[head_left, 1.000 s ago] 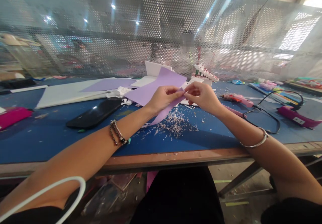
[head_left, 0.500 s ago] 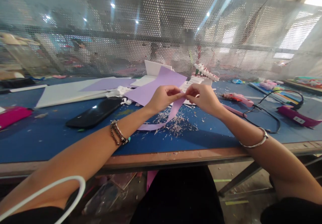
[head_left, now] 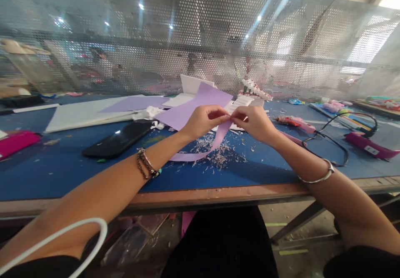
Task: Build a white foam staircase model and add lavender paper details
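Observation:
A long purple strip point(head_left: 218, 138), paper or thin foam, hangs from my fingertips and curls left down onto the blue table. My left hand point(head_left: 204, 120) pinches its upper end between thumb and forefinger. Close against it, my right hand point(head_left: 252, 120) pinches the same end, and the fingertips of both hands nearly meet. Beneath the strip lies a scatter of tiny pale shreds point(head_left: 220, 155). Just behind my hands is a larger purple sheet point(head_left: 193, 105), resting on crumpled white scraps point(head_left: 149, 113). The exact edge between my fingers is hidden.
A black phone point(head_left: 118, 140) lies left of my forearm, before white boards point(head_left: 81, 113). To the right are a pink glue gun point(head_left: 296, 123) with a black cord and a purple case point(head_left: 371, 144). A perforated metal screen point(head_left: 150, 49) stands behind the table.
Hardly anything differs. Both hands keep their pinch on the purple strip, with a very slight shift of the fingertips to the right.

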Demonstrator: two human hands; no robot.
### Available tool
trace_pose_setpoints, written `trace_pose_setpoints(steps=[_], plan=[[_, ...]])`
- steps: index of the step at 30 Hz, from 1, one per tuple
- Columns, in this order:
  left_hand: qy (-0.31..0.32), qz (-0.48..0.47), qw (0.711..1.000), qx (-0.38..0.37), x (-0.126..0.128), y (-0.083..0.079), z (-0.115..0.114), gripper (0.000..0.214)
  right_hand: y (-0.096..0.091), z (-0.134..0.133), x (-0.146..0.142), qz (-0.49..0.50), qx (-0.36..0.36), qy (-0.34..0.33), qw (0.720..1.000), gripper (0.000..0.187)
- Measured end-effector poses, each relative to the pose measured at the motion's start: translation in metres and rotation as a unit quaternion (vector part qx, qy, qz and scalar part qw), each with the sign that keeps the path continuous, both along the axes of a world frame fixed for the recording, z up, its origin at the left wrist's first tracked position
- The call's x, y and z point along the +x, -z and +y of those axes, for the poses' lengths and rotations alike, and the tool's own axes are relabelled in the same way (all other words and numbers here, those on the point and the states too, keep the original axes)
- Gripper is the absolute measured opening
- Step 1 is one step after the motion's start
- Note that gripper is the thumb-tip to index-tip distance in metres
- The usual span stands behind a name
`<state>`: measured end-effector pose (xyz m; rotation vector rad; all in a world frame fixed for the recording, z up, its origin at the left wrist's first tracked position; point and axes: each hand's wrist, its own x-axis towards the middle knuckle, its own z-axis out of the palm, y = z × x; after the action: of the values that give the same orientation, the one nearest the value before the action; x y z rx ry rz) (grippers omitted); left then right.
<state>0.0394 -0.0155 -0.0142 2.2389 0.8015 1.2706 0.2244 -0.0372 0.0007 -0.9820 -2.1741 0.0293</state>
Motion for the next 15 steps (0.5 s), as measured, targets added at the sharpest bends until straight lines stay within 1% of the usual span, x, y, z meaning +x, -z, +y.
trace_pose_setpoints(steps=[3, 7, 12, 15], plan=[[-0.019, 0.007, 1.000, 0.003, -0.0002, -0.0022, -0.0014, 0.030, 0.0006, 0.0001, -0.0008, 0.021, -0.004, -0.001, 1.000, 0.011], [0.001, 0.002, 1.000, 0.004, -0.0008, -0.0027, -0.0002, 0.027, -0.0004, -0.0002, -0.0009, 0.040, -0.031, -0.007, 0.999, 0.011], [0.007, -0.007, 1.000, 0.006, -0.0014, -0.0017, 0.0005, 0.026, -0.0039, -0.0012, 0.0013, 0.023, -0.080, -0.028, 0.996, 0.019], [0.017, -0.009, 1.000, -0.004, -0.0009, -0.0016, 0.0000, 0.025, -0.0054, -0.0014, 0.0027, 0.024, -0.104, -0.025, 0.994, 0.019]])
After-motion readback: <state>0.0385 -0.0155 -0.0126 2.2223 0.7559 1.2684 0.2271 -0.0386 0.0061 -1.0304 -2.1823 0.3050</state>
